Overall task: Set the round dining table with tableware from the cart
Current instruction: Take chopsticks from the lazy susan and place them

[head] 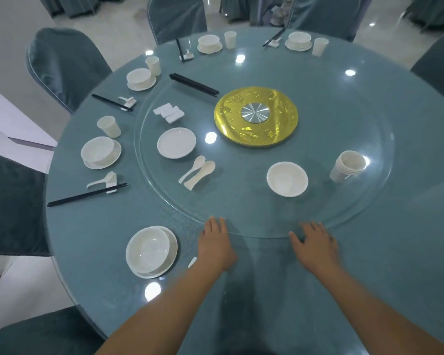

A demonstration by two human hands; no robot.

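Nearby, a bowl (147, 249) sits in its plate (173, 248); both hands (215, 243) (315, 245) rest flat, fingers (309, 225) spread.

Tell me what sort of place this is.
Most likely a restaurant banquet hall. The large round table carries a glass turntable for shared dishes, matching place settings of bowl on plate repeat round its edge, and the cloth-covered chairs match those at further tables behind.

We see soft, even overhead light, round white glare spots on the glossy surface (369, 226), our faint shadow below, wide-angle bending at edges, slight softness throughout.
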